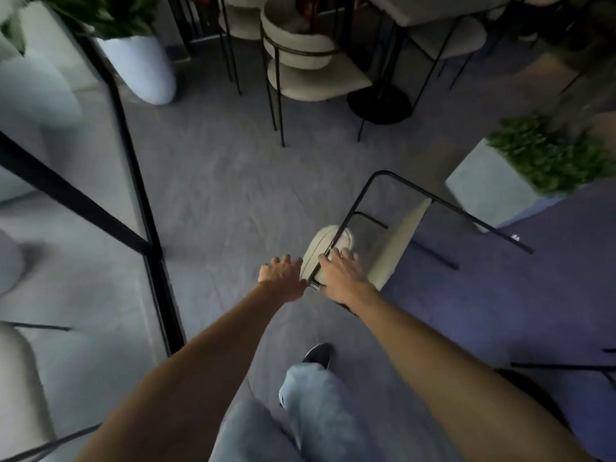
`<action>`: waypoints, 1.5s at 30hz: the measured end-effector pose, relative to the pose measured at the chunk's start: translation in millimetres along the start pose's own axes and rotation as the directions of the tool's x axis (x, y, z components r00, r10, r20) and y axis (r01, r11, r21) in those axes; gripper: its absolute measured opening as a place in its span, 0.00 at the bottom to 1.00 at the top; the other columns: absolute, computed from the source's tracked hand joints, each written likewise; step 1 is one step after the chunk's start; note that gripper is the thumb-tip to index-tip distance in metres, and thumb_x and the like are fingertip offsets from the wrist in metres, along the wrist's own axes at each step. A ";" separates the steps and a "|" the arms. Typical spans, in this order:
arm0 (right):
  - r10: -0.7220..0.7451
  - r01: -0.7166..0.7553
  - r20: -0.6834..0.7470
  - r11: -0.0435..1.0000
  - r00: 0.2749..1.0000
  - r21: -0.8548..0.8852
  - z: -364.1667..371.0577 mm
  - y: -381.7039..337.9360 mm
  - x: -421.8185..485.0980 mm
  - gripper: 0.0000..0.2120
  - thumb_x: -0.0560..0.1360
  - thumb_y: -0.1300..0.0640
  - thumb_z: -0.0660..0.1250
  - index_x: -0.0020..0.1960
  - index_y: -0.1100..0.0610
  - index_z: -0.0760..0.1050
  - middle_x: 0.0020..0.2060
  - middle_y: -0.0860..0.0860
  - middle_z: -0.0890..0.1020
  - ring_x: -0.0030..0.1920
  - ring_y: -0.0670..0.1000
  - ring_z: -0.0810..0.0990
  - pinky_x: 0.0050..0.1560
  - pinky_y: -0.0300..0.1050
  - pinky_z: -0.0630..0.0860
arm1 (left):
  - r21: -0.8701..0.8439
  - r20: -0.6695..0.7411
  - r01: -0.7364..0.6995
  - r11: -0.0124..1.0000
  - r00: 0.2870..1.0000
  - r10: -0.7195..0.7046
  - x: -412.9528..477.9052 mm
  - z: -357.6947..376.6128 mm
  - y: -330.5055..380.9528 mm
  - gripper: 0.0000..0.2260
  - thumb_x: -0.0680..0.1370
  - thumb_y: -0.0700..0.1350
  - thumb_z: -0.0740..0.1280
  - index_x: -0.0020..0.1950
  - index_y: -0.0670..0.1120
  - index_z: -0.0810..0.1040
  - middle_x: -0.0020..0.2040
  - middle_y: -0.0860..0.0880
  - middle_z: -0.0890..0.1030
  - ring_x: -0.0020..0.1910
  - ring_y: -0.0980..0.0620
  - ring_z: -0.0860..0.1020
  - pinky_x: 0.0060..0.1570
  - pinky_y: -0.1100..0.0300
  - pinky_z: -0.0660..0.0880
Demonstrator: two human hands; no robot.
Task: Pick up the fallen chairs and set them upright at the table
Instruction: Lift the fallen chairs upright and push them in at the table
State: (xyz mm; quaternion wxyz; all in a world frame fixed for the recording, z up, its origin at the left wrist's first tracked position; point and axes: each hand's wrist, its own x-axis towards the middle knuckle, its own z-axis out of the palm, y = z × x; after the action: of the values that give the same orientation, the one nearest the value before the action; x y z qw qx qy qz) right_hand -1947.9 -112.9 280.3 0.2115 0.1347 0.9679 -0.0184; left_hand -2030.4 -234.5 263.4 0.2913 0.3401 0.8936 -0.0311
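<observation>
Reaching forward and down, both bare arms stretch toward a fallen chair (396, 238) that lies on its side on the grey floor (216, 195). The left hand (282, 275) sits at the near edge of the chair's cream backrest, fingers curled, though motion blur makes it impossible to tell whether it actually grips. The right hand (343, 275) lies just beside it, fingers spread over the backrest and the thin black frame bar; a firm clasp cannot be confirmed there either. The two hands are close together, with only the frame bar between them.

Beyond the right hand, the chair's black legs jut out sideways over a bluish carpet. Farther right of that stands a pale square planter (493, 191) with green foliage. Well ahead of the hands, an upright chair (300, 61) stands at the table (430, 8). Left of the left hand runs a glass partition (100, 161) with black frames. Below the hands, a jeans leg and a dark shoe (316, 356) show.
</observation>
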 end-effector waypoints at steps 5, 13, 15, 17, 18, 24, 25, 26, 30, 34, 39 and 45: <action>-0.004 0.006 0.025 0.997 1.000 -0.078 28.8 10.2 103.7 0.29 0.73 0.45 0.71 0.69 0.53 0.68 0.66 0.57 0.73 0.67 0.60 0.69 0.63 0.57 0.67 | -0.038 0.066 -0.002 0.999 0.998 0.005 110.7 11.6 -14.2 0.31 0.77 0.61 0.65 0.75 0.49 0.64 0.70 0.44 0.71 0.68 0.41 0.71 0.62 0.44 0.71; 0.033 -0.009 0.088 0.968 0.996 -0.252 112.1 20.0 262.9 0.26 0.76 0.53 0.68 0.72 0.52 0.66 0.69 0.56 0.69 0.69 0.60 0.66 0.67 0.58 0.64 | -0.264 0.152 -0.014 0.965 0.987 0.055 283.0 104.8 -48.4 0.44 0.73 0.51 0.74 0.81 0.51 0.51 0.72 0.43 0.67 0.71 0.41 0.69 0.65 0.45 0.69; 0.043 0.001 0.138 0.954 0.990 -0.301 136.0 22.4 291.1 0.24 0.77 0.53 0.66 0.72 0.52 0.67 0.70 0.56 0.68 0.70 0.61 0.64 0.69 0.60 0.61 | -0.377 0.201 -0.009 0.926 0.975 0.091 315.8 139.3 -55.1 0.48 0.72 0.51 0.75 0.82 0.49 0.47 0.76 0.43 0.62 0.75 0.42 0.64 0.69 0.46 0.66; 0.046 0.023 0.190 0.939 0.981 -0.343 157.2 23.0 313.8 0.24 0.77 0.52 0.66 0.72 0.52 0.67 0.70 0.56 0.69 0.71 0.61 0.63 0.71 0.63 0.57 | -0.456 0.227 -0.004 0.890 0.966 0.120 342.0 172.0 -58.4 0.50 0.70 0.53 0.77 0.81 0.47 0.48 0.77 0.43 0.62 0.76 0.42 0.63 0.70 0.49 0.66; 0.052 0.033 0.227 0.934 0.973 -0.357 166.4 23.0 322.5 0.25 0.77 0.51 0.66 0.73 0.52 0.68 0.71 0.56 0.69 0.72 0.61 0.62 0.72 0.65 0.54 | -0.484 0.236 -0.005 0.875 0.962 0.136 351.3 184.6 -58.3 0.49 0.69 0.54 0.77 0.81 0.47 0.51 0.77 0.43 0.64 0.75 0.42 0.65 0.68 0.51 0.67; 0.084 0.080 0.332 0.889 0.939 -0.451 196.6 19.5 350.3 0.14 0.77 0.50 0.67 0.61 0.51 0.78 0.61 0.50 0.80 0.66 0.56 0.70 0.70 0.58 0.56 | -0.624 0.237 -0.024 0.781 0.947 0.217 383.6 221.0 -61.7 0.33 0.73 0.49 0.74 0.75 0.45 0.66 0.65 0.45 0.77 0.65 0.45 0.75 0.57 0.56 0.73; 0.085 0.082 0.341 0.891 0.936 -0.447 196.6 18.8 352.7 0.13 0.76 0.50 0.69 0.60 0.51 0.78 0.59 0.49 0.80 0.65 0.55 0.71 0.69 0.56 0.58 | -0.633 0.237 -0.026 0.773 0.945 0.225 385.7 222.2 -63.4 0.30 0.74 0.49 0.74 0.73 0.44 0.68 0.64 0.45 0.78 0.64 0.45 0.76 0.56 0.57 0.73; 0.087 0.082 0.348 0.893 0.933 -0.443 195.6 18.3 353.9 0.14 0.75 0.49 0.70 0.59 0.51 0.78 0.58 0.49 0.80 0.64 0.55 0.72 0.68 0.54 0.59 | -0.638 0.237 -0.026 0.770 0.944 0.228 386.5 222.7 -64.7 0.28 0.74 0.48 0.74 0.72 0.44 0.70 0.63 0.45 0.79 0.64 0.46 0.76 0.55 0.58 0.72; 0.073 0.059 0.302 0.912 0.950 -0.405 194.8 21.8 351.1 0.13 0.75 0.47 0.69 0.57 0.51 0.79 0.58 0.50 0.81 0.64 0.53 0.72 0.68 0.51 0.60 | -0.632 0.185 -0.052 0.774 0.959 0.215 381.2 218.2 -61.9 0.27 0.74 0.46 0.74 0.71 0.42 0.72 0.63 0.44 0.79 0.63 0.45 0.77 0.53 0.61 0.70; 0.080 0.033 0.269 0.919 0.960 -0.392 192.0 26.5 339.9 0.11 0.74 0.47 0.70 0.53 0.50 0.80 0.55 0.49 0.82 0.63 0.52 0.70 0.64 0.50 0.60 | -0.592 0.179 -0.071 0.803 0.960 0.216 376.9 210.7 -57.0 0.27 0.72 0.51 0.74 0.68 0.43 0.75 0.61 0.43 0.81 0.61 0.42 0.79 0.56 0.53 0.76; 0.141 -0.068 0.192 0.936 0.971 -0.346 165.8 37.6 317.5 0.13 0.72 0.45 0.71 0.55 0.49 0.81 0.56 0.48 0.81 0.63 0.53 0.69 0.64 0.52 0.60 | -0.521 0.120 -0.164 0.838 0.957 0.263 363.4 168.2 -47.5 0.22 0.74 0.49 0.72 0.64 0.40 0.76 0.57 0.41 0.82 0.57 0.40 0.79 0.45 0.59 0.69; 0.224 -0.201 0.071 0.950 0.972 -0.238 99.6 55.9 279.7 0.20 0.71 0.41 0.72 0.58 0.51 0.80 0.57 0.49 0.80 0.63 0.54 0.71 0.67 0.52 0.60 | -0.378 0.103 -0.302 0.875 0.925 0.364 336.4 90.0 -29.6 0.25 0.76 0.48 0.70 0.71 0.43 0.70 0.62 0.41 0.80 0.61 0.39 0.78 0.53 0.54 0.74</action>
State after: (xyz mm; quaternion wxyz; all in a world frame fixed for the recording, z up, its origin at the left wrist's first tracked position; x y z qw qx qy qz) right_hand -2137.1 2.5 74.9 0.2729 0.2119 0.9320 0.1097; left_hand -2205.5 -81.6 2.4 0.4245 0.4272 0.7836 0.1525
